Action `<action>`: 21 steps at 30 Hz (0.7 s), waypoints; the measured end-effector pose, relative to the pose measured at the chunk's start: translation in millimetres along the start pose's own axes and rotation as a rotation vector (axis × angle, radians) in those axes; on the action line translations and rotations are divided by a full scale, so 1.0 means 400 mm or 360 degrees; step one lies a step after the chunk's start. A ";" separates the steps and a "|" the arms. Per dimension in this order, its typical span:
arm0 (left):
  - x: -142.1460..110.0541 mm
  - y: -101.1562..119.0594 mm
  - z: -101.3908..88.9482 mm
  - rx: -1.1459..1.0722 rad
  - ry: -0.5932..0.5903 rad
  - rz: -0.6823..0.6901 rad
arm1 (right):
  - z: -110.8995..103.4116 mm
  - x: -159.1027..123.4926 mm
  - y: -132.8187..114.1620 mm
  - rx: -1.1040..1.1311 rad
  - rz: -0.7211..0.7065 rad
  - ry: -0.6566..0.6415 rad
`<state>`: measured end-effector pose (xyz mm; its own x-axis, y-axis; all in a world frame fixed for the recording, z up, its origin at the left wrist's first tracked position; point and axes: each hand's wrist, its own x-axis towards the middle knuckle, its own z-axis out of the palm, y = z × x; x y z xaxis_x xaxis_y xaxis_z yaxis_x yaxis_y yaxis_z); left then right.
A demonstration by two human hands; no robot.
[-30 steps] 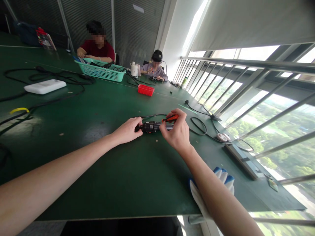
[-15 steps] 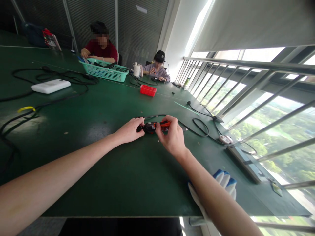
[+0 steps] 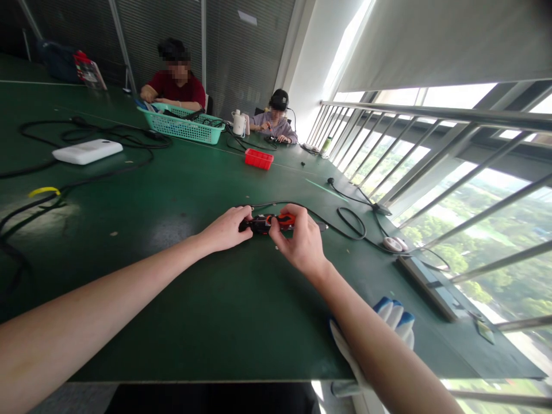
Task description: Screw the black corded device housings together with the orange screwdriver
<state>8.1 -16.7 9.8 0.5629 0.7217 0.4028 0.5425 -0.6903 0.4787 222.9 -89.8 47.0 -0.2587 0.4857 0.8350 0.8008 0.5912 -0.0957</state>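
In the middle of the green table (image 3: 207, 328), a slim black-and-red tool (image 3: 260, 225) lies lengthwise between my hands. My left hand (image 3: 230, 229) is closed round its black left end. My right hand (image 3: 301, 238) pinches an orange-and-black handle (image 3: 285, 221) at the other end, thumb on the near side and bent fingers over the top. A thin metal tip (image 3: 324, 227) sticks out past my right fingers. Whether the handle and the black-and-red body are one piece, I cannot tell. A black cable (image 3: 351, 233) curves behind both hands and loops on the right.
White-and-blue gloves (image 3: 394, 316) lie under my right forearm. A red tray (image 3: 259, 159), a teal basket (image 3: 185, 123) and a white box (image 3: 88, 151) stand farther back. Black cables cross the left side. Two people sit at the far side; a metal railing (image 3: 414, 112) runs along the right.
My right thumb and fingers have shifted slightly left along the tool, and more of the orange handle shows. My left hand stays where it was.
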 end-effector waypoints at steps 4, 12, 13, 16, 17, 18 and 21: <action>0.000 -0.001 0.002 0.0003 0.0018 0.0001 | -0.001 0.001 -0.002 -0.0015 -0.0043 0.0027; 0.000 0.000 0.002 0.0012 0.0010 0.0002 | -0.001 0.000 -0.003 -0.0036 -0.0014 0.0014; 0.000 0.001 0.001 0.0012 0.0007 0.0001 | -0.001 0.000 -0.003 -0.0047 -0.0014 0.0016; 0.000 0.003 -0.001 0.0007 0.0005 -0.0016 | -0.003 0.000 -0.002 -0.0044 0.0031 0.0013; 0.000 0.004 -0.001 0.0002 0.0002 -0.0021 | -0.003 -0.001 -0.001 -0.0034 0.0055 0.0006; 0.000 0.004 -0.001 -0.0002 -0.0001 -0.0024 | -0.004 -0.002 0.000 -0.0025 0.0073 0.0000; 0.000 0.006 -0.001 -0.0007 -0.0013 -0.0017 | -0.004 -0.004 0.001 0.0000 0.0094 -0.0011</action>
<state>9.1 -18.2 11.3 0.5623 0.7286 0.3911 0.5456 -0.6823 0.4866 224.6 -91.4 46.5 -0.2149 0.5243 0.8240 0.8147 0.5615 -0.1447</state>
